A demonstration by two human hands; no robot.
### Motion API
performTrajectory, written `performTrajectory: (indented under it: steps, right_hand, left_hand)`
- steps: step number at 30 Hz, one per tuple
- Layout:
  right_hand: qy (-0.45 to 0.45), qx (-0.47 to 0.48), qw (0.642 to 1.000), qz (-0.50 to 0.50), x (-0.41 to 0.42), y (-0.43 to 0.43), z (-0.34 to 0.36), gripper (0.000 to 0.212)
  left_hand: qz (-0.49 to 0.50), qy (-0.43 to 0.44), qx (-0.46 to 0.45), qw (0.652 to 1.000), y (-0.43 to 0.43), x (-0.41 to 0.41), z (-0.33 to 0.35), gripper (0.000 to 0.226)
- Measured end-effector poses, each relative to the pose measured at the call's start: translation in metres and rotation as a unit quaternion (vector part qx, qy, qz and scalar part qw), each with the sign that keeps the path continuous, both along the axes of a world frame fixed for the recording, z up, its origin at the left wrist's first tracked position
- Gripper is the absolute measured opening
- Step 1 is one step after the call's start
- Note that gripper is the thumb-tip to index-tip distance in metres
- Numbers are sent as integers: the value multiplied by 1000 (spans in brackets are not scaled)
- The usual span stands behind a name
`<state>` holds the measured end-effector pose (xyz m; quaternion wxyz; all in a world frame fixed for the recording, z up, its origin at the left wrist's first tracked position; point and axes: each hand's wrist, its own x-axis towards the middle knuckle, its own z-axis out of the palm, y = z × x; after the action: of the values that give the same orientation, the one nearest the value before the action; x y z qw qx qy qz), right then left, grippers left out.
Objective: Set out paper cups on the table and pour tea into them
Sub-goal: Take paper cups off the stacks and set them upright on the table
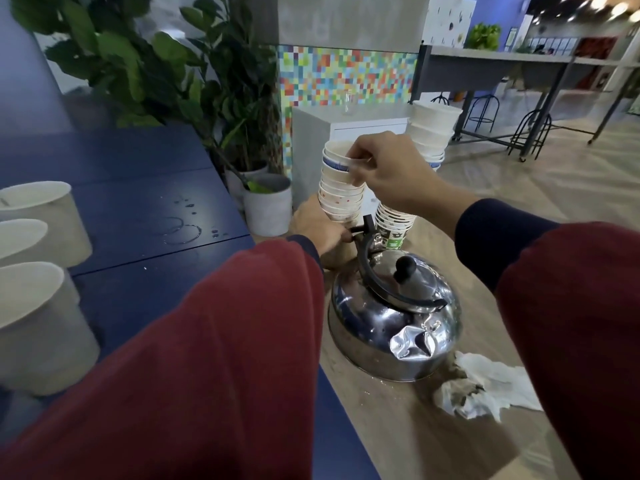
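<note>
A tall stack of paper cups (341, 188) stands at the far end of the round wooden table (408, 427). My left hand (317, 225) grips the bottom of that stack. My right hand (388, 168) pinches the rim of the top cup (334, 154). A dented steel kettle (394, 313) with a black handle sits just in front of the stack. Three white paper cups (45, 216) stand in a row along the left edge of the blue table (145, 209). Two more cup stacks, one with green print (394, 226) and a taller white one (433, 133), stand behind my right hand.
Crumpled, stained tissue (485, 389) lies right of the kettle. Water drops and ring marks (183, 226) wet the blue table. Potted plants (266, 206) stand beyond the tables, beside a white cabinet (311, 133). Stools and a long counter are at the far right.
</note>
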<state>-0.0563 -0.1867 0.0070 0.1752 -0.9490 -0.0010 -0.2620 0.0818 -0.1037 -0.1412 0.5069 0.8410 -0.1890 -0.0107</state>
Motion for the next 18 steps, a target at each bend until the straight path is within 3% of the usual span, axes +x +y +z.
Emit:
performTrajectory:
  steps: [6,11,18]
  right_hand:
    - [-107,31,994,17,-30,15,45,18]
    - [-187,44,981,5,-77,37,108,21]
    - [-207,81,975,11,-167,82,188,17]
  left_hand:
    - [18,-6,-104,994,40,-76,94,62]
    - [-7,-67,-126,990,70,-136,163,61]
    - [-4,-131,-158,979,130,-230,243,65]
